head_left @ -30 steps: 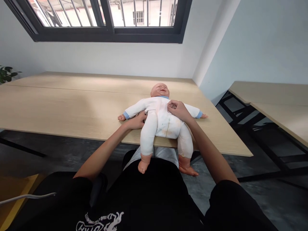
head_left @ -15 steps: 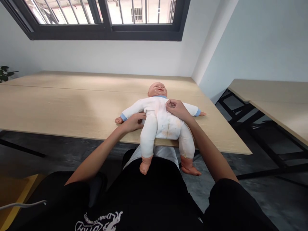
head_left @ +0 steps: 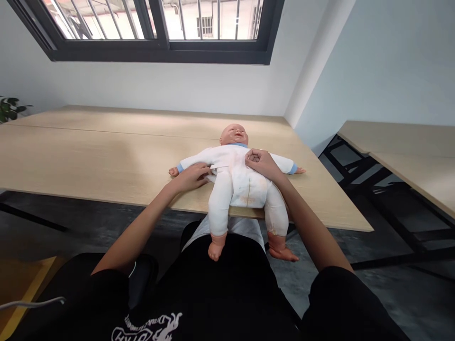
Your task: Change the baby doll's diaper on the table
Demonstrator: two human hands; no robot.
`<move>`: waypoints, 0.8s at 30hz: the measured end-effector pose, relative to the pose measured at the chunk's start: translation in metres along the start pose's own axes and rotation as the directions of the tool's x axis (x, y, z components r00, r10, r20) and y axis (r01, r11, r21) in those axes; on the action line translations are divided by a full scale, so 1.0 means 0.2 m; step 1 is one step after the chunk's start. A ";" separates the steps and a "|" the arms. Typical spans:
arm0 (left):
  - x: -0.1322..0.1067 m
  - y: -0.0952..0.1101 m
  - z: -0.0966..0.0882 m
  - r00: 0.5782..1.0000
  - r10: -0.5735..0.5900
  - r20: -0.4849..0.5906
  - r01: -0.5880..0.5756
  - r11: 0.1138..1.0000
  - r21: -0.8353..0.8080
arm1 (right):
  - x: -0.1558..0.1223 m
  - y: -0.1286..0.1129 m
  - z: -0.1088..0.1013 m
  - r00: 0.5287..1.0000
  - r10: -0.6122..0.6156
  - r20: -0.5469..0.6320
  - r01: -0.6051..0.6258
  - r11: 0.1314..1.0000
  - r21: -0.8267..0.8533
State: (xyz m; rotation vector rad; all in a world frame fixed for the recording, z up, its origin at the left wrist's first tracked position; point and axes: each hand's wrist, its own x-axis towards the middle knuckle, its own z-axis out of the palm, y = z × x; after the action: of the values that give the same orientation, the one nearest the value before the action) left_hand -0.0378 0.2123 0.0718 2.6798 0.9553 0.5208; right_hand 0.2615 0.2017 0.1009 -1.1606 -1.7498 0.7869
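A baby doll (head_left: pixel 222 201) in white clothing with blue cuffs lies on its back, legs hanging over the table's near edge. A stained white diaper (head_left: pixel 249 193) covers its front between the legs. At the doll's hip on the left side, my left hand (head_left: pixel 194 176) pinches a white side flap of the diaper, pulled out a little from the body. My right hand (head_left: pixel 262 163) rests on the belly with its fingers curled at the diaper's upper front; what lies between those fingertips is hidden.
The doll lies on a light wooden table (head_left: pixel 88 161) against a wall under a barred window (head_left: pixel 163 45). Another table (head_left: pixel 408 142) with black legs stands at the right. A plant (head_left: pixel 12 110) shows at the far left, and a grey cable (head_left: pixel 31 304) at lower left.
My left hand has moved slightly left and up, drawing the diaper's side flap outward from the hip. My right hand stays in place on the belly.
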 end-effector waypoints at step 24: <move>0.03 0.05 0.00 0.961 -0.253 -0.111 0.198 0.912 -0.359 | 0.01 0.02 0.01 1.000 0.000 -0.008 -0.001 1.000 -0.006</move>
State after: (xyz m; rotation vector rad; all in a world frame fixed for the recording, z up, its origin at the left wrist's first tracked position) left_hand -0.0276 0.2085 0.0763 2.2081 1.0848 0.7748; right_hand 0.2610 0.2047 0.0984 -1.1664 -1.7465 0.7773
